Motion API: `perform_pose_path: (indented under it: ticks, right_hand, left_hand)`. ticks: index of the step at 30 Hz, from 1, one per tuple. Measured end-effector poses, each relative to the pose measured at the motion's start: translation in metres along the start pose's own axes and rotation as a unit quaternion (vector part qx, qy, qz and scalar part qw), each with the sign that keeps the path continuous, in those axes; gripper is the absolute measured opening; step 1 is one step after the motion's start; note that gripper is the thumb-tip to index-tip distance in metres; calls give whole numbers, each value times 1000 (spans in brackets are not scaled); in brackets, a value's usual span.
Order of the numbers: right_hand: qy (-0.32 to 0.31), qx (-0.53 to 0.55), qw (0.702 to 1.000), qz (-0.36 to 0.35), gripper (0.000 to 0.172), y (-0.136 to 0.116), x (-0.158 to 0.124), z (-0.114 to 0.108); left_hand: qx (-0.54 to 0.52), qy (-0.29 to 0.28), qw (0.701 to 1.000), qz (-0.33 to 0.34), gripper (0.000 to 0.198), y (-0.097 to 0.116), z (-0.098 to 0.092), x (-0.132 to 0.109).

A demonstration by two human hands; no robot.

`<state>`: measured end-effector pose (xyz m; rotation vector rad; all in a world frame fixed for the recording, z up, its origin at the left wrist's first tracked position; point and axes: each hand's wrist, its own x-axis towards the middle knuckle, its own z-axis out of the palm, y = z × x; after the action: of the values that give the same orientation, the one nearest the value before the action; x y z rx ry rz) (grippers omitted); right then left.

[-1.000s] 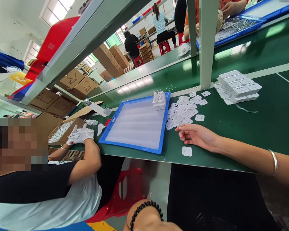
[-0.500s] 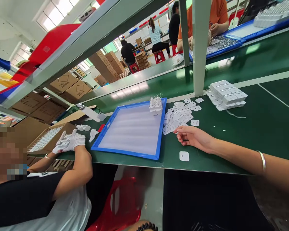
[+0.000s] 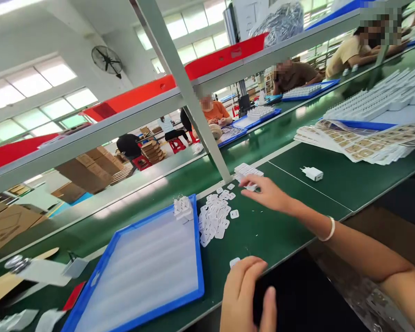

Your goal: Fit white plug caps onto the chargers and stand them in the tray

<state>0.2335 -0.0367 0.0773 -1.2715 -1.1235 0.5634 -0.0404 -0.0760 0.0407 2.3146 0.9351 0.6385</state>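
My right hand (image 3: 268,193) stretches out over the green table (image 3: 335,184), fingers extended and apart, fingertips at a small stack of white plastic covers (image 3: 247,171) beside the metal post (image 3: 193,120). It holds nothing. A loose pile of flat white covers (image 3: 214,216) lies left of that hand. My left hand (image 3: 245,295) rests at the table's near edge with fingers straight and empty, its tips just short of a single white cover (image 3: 234,262). A blue tray (image 3: 199,258) lined with white foam carries a small cluster of white chargers (image 3: 182,207) at its far corner.
A lone white charger (image 3: 313,174) lies to the right. Sheets of labels (image 3: 363,145) and rows of white chargers (image 3: 376,99) fill the far right. Other people sit at trays across the table. Cardboard boxes (image 3: 86,170) stand behind; scraps and a tool (image 3: 15,263) lie at left.
The view has swung right and up, and the gloved person at left is out of sight. My right hand moved from beside the pile to the stack. My left hand rose to the table edge.
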Motion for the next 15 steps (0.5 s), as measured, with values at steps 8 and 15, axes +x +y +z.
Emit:
perform_pose_path:
  ticks: [8, 15]
  right_hand:
    - [207, -216, 954, 31, 10, 66, -100, -51]
    - [242, -295, 922, 71, 29, 94, -108, -27]
  left_hand:
    - [159, -20, 987, -24, 73, -74, 71, 17]
    - [237, -35, 971, -23, 73, -53, 54, 90]
